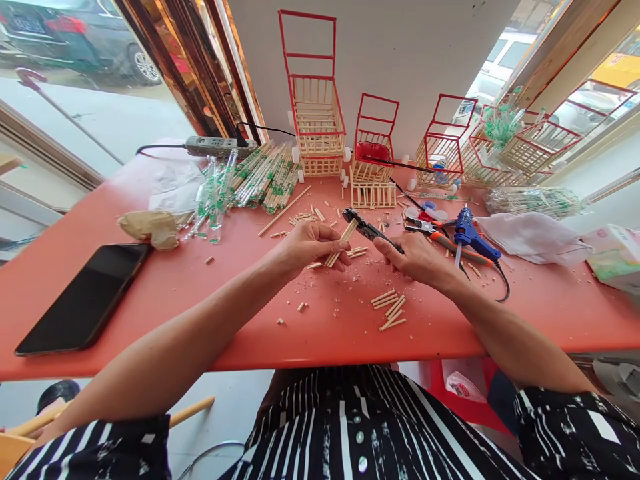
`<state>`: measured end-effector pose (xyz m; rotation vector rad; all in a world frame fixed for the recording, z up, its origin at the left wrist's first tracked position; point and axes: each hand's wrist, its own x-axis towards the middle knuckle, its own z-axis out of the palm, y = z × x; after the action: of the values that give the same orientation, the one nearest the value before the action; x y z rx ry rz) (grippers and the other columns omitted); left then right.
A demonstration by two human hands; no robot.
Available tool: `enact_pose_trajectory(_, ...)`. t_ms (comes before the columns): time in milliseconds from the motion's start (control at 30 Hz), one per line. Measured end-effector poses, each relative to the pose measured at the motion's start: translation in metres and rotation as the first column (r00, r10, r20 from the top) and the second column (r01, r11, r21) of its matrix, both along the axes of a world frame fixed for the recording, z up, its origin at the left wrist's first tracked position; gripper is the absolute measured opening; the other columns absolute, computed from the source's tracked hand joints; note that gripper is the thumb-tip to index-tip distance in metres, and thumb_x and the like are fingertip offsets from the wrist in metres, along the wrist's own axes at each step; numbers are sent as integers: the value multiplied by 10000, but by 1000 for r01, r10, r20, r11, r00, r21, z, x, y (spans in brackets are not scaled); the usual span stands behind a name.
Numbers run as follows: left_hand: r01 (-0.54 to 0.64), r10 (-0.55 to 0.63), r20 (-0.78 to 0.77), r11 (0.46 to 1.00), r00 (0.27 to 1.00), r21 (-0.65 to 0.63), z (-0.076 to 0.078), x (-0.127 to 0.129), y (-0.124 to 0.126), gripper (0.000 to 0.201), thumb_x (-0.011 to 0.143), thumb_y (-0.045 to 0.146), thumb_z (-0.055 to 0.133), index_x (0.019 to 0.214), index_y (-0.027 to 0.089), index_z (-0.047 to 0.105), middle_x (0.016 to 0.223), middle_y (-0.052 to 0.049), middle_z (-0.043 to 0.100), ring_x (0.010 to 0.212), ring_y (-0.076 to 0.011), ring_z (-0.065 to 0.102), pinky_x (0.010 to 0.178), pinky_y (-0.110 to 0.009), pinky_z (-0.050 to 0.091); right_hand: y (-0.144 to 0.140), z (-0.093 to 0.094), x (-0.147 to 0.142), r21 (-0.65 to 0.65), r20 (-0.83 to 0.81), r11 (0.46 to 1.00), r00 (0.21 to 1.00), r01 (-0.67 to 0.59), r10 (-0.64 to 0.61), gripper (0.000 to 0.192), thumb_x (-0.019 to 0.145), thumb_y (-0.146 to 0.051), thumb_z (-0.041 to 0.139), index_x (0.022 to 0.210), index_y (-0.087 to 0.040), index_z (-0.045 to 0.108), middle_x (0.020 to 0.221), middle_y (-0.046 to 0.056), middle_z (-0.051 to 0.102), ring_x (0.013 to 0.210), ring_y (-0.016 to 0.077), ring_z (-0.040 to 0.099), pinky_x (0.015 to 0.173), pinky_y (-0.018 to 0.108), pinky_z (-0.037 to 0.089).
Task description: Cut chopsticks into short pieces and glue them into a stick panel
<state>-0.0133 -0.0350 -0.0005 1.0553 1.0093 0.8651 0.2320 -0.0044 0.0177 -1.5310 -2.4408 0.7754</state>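
Observation:
My left hand (319, 248) is closed around a few short wooden sticks (349, 231), which slant up to the right. In my right hand (413, 257) is a pair of black cutting pliers (370, 230), its fingers wrapped round the handles. The head of the pliers is at the upper ends of the sticks; whether the jaws bite into them I cannot tell. Cut stick pieces (357, 253) lie under and beside my left hand. Nearer the table edge is a small group of short sticks (393, 308).
On the red table (200, 320) are a phone (85, 297), bundles of wrapped chopsticks (265, 177), orange-handled pliers (425, 227) and a blue glue gun (465, 233). Stick-built toy carts (320, 110) stand along the back. A white cloth (535, 237) lies at right.

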Motion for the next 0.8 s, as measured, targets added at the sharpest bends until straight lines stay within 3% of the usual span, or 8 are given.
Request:
enact_pose_trajectory(133, -46, 46, 3, 999, 999, -13, 2, 0, -2, 175, 750, 229, 883, 723, 105, 763, 700, -105, 792, 525, -146, 700, 425, -185, 462, 2, -4, -1, 56, 13, 998, 1000, -25, 24, 750, 1000, -803, 314, 606, -198, 515, 562, 45, 530, 517, 144, 474, 584, 327, 286)
enact_pose_trajectory(333, -68, 68, 14, 997, 998, -28, 10, 1, -4, 172, 743, 218, 889, 744, 89, 775, 688, -98, 789, 536, -139, 708, 568, -224, 583, 4, -13, -2, 127, -47, 992, 998, -26, 32, 812, 929, -902, 200, 568, -216, 439, 518, 30, 458, 510, 132, 408, 573, 329, 237)
enact_pose_trajectory(800, -112, 112, 3, 994, 994, 11, 9, 2, -4, 160, 762, 206, 870, 702, 104, 763, 708, -94, 794, 521, -110, 678, 525, -191, 520, 7, -19, -3, 206, -107, 978, 993, -31, 54, 766, 936, -890, 217, 561, -233, 337, 522, 6, 363, 526, 117, 325, 572, 330, 196)
